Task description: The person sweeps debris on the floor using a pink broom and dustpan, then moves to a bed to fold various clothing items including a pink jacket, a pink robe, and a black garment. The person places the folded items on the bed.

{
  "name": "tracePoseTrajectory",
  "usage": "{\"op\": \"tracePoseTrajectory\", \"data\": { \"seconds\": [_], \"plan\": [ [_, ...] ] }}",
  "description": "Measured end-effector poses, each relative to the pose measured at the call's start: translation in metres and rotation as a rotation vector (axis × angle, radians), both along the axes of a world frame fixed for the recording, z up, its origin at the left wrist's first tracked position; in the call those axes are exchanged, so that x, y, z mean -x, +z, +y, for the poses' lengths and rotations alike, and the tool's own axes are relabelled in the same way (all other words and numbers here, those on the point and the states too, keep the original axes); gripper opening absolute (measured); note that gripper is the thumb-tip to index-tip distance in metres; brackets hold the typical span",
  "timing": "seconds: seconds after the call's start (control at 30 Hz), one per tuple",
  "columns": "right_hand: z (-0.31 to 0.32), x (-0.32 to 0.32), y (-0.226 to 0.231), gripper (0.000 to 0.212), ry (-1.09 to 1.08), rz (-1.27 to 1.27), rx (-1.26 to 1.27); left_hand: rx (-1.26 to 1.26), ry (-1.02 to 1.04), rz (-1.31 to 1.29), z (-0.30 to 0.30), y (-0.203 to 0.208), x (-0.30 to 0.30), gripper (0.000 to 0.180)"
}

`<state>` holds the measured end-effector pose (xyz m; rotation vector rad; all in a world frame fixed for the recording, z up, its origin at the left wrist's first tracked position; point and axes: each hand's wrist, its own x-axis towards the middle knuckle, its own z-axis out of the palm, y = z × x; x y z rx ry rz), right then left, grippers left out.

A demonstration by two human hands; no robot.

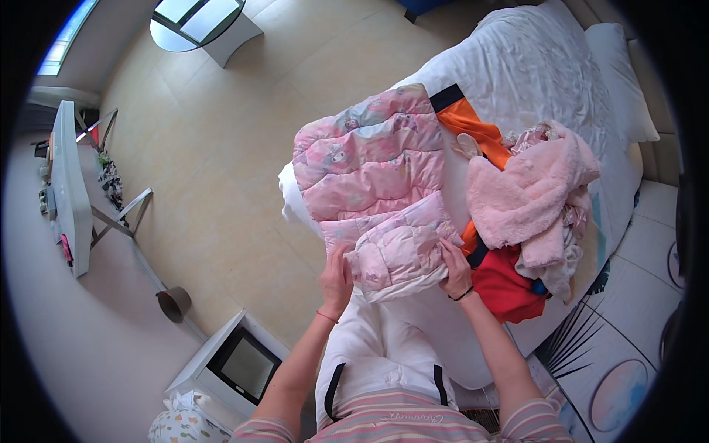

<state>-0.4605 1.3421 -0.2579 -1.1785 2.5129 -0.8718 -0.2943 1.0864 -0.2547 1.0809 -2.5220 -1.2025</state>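
A pink quilted garment with a cartoon print lies spread over the near corner of the bed. Its near end is doubled over into a paler, bunched fold just in front of my body. At the left edge of this fold, my left hand is closed on the fabric. My right hand grips the opposite edge, thumb on top and the other fingers partly hidden. To the right, near my right hand, are a fluffy pink garment, a red cloth and an orange garment with dark bands.
The white-sheeted bed reaches to the far right, with a pillow there. A white cabinet stands at lower left, a small bin near the wall. Farther left is a white desk; a round-topped table stands beyond.
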Motion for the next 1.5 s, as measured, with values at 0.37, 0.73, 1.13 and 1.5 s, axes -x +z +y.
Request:
{"op": "tracePoseTrajectory", "data": {
  "seconds": [0.37, 0.73, 1.13, 1.5],
  "plan": [
    [0.024, -0.029, -0.030, 0.039, -0.352, -0.212, 0.247, -0.603, -0.087, 0.032, 0.021, 0.000, -0.008, 0.023],
    [0.018, -0.003, -0.010, 0.035, -0.025, -0.100, 0.225, -0.110, -0.475, 0.223, 0.003, 0.011, 0.011, 0.016],
    [-0.007, 0.017, -0.051, 0.035, -0.015, 0.191, -0.125, 0.052, -0.411, 0.083, -0.031, -0.059, 0.029, 0.019],
    [-0.015, 0.013, -0.013, 0.084, -0.221, -0.228, -0.064, 0.219, -0.715, -0.050, 0.042, 0.019, 0.042, 0.086]
  ]
}}
